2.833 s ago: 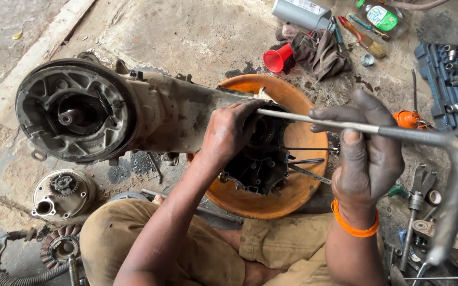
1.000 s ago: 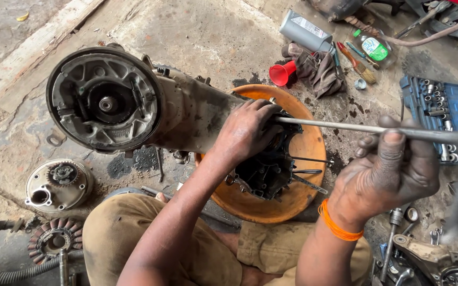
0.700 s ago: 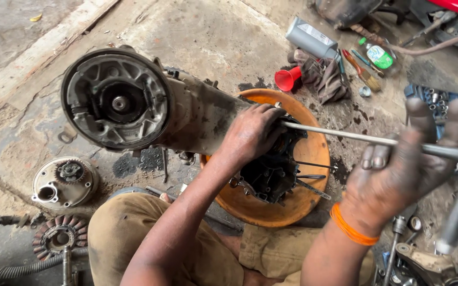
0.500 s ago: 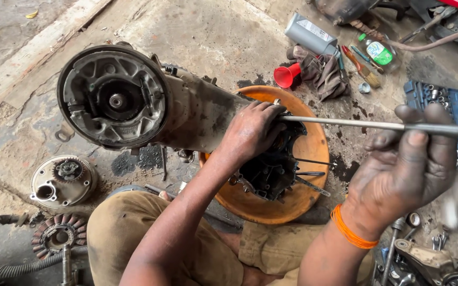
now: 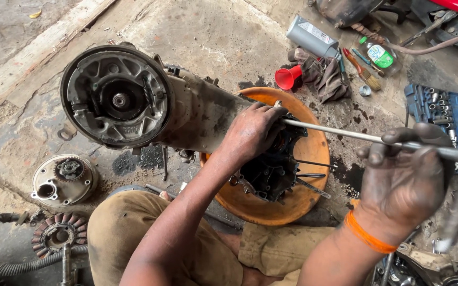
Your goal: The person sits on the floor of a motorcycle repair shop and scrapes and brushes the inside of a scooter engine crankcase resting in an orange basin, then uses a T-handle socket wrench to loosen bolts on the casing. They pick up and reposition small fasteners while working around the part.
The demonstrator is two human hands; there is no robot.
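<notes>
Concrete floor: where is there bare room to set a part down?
Bare concrete lies beyond the engine case, left of the grey bottle. Crowded: rag and socket set far right; cover and stator near left.

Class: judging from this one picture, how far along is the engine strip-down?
Done: a round cover and a stator lie removed on the floor. In hand: the left hand steadies the engine while the right hand grips the long wrench. Left: the brake assembly remains fitted.

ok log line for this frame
left hand: on engine casing | right hand: gripping T-handle wrench | orange basin: under engine
</notes>
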